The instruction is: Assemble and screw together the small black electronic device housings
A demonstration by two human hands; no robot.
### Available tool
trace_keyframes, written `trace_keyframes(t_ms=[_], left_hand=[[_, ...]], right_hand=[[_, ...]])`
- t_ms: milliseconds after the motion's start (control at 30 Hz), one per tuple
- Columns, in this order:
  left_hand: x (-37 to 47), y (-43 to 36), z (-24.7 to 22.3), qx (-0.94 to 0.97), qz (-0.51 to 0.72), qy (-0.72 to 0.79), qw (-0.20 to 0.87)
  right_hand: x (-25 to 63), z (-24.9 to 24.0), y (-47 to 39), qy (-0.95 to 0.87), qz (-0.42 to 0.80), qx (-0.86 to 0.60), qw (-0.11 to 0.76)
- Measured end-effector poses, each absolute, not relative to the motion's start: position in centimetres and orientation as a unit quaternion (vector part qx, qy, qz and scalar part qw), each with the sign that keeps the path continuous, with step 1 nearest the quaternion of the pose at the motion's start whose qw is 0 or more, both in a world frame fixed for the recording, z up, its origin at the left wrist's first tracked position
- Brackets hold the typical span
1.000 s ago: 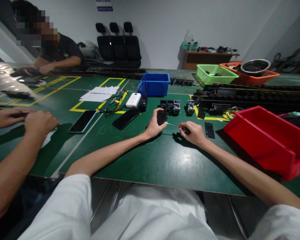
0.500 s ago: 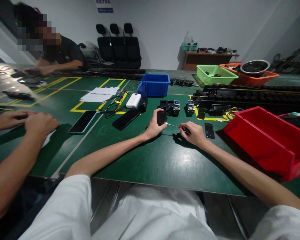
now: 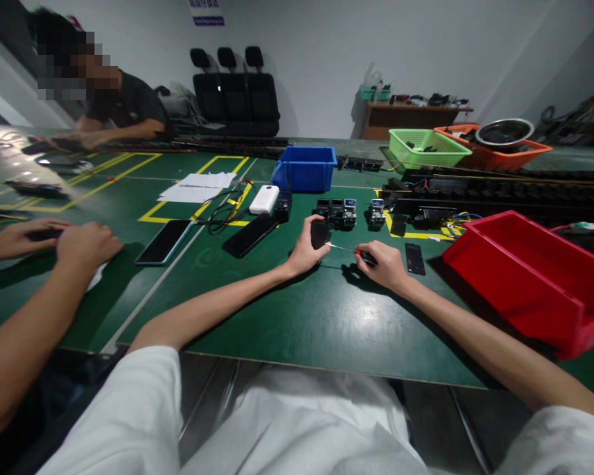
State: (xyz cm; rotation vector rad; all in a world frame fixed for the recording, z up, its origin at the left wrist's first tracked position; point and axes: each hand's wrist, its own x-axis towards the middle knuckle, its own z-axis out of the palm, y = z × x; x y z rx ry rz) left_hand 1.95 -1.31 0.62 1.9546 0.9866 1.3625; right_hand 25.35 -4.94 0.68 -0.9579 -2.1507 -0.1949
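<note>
My left hand point(image 3: 307, 249) is closed around a small black boxy device point(image 3: 319, 232), held just above the table. In my right hand point(image 3: 385, 264) is a screwdriver point(image 3: 360, 253) with a red and black handle, its thin metal shaft pointing left. The shaft's tip meets the device's right side near my left thumb; the exact contact point is too small to see. Beyond my hands stand several small electronic modules point(image 3: 337, 211), with one more module point(image 3: 377, 214) set apart. A flat black plate point(image 3: 415, 258) lies right of my right hand.
A red bin point(image 3: 512, 284) stands at the right, a blue bin point(image 3: 304, 168) at the back. Phones point(image 3: 164, 243), a white power bank point(image 3: 264, 199), cables and papers point(image 3: 197, 187) lie left. A co-worker's hands point(image 3: 82, 247) work at far left; another person point(image 3: 123, 105) sits across.
My hands, the device and the screwdriver look the same as before. The co-worker's hands at the left have shifted slightly to the right.
</note>
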Motion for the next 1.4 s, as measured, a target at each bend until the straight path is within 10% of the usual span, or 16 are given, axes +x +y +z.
trace_keyframes(t_ms=[1400], left_hand=[[1.93, -1.39, 0.73, 0.726, 0.507, 0.367, 0.287]], right_hand=[[25.61, 0.38, -4.60, -0.845, -0.076, -0.352, 0.394]])
